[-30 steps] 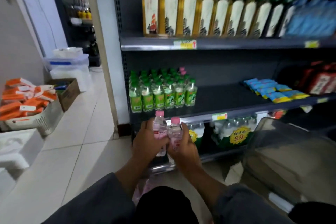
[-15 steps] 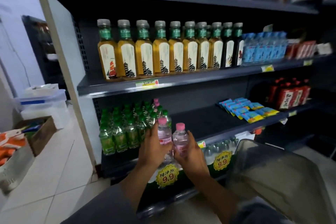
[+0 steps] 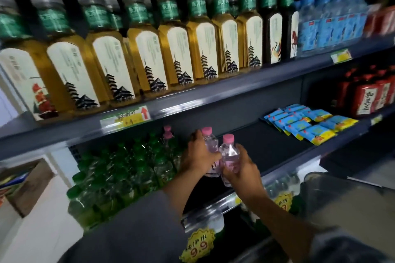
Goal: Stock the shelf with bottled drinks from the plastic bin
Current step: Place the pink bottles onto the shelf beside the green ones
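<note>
- Hands meet at centre frame: the left hand (image 3: pixel 197 156) grips a small clear plastic bottle with a pink cap (image 3: pixel 210 145), fingers curled round its body.
- Beside it, the right hand (image 3: pixel 241 168) holds a second pink-capped clear bottle (image 3: pixel 229 153); the two bottles touch, both held near upright over the dark grey middle shelf (image 3: pixel 267 147).
- To the left of the hands, green-capped bottles of green drink (image 3: pixel 119 173) crowd the same shelf, with two more pink-capped bottles (image 3: pixel 167 132) standing behind them.
- Flat blue and yellow packets (image 3: pixel 307 124) lie at right of centre on that shelf; red-labelled bottles (image 3: pixel 372 96) stand at the right edge of the frame.
- Across the upper half of the frame, tall amber tea bottles with grey caps and white labels (image 3: pixel 149 49) line the upper shelf (image 3: pixel 213 94), blue packs (image 3: pixel 329 21) beside them at upper right.
- A translucent grey plastic bin (image 3: pixel 346 205) sits at lower right, near the right forearm; its contents cannot be made out.
- A yellow price sticker (image 3: pixel 197 245) shows at the bottom centre.
</note>
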{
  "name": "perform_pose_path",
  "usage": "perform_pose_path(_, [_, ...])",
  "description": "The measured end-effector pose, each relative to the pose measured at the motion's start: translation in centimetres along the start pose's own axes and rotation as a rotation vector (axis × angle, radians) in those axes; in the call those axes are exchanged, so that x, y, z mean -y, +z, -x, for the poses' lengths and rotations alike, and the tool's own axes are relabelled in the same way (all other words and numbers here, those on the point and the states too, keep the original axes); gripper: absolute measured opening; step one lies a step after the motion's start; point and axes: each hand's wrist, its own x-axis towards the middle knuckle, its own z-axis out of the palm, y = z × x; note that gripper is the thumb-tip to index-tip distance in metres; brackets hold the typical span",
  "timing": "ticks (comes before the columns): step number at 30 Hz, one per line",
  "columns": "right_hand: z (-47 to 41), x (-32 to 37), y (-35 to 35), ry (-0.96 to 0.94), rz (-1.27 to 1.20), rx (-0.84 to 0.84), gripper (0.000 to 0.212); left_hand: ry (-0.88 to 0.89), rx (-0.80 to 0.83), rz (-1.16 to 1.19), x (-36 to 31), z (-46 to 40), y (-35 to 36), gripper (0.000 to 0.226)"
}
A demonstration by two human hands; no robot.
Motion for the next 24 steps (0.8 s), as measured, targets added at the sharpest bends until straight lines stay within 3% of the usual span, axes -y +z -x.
perform_pose_path(4, [-2.3,-1.5,1.3,0.014,-0.045,-0.020,0.074,0.010,0.038,-0.107,0.0,-2.4,0.4,0.075])
perform_pose_path(6, [-3.2,-2.0,2.2,0.020,-0.075,-0.010,0.071,0.004,0.018,-0.252,0.5,-3.8,0.2,0.064])
perform_pose_path(11, [-4.4,-2.8,5.1,0.011,-0.067,0.053,0.067,-0.012,0.007,-0.632,1.3,-6.8,-0.3,0.066])
perform_pose_path(24, [-6.4,-2.5,11.1,-0.046,-0.123,0.096,0.067,-0.225,0.112,-0.753,6.6,-11.8,1.4,0.046])
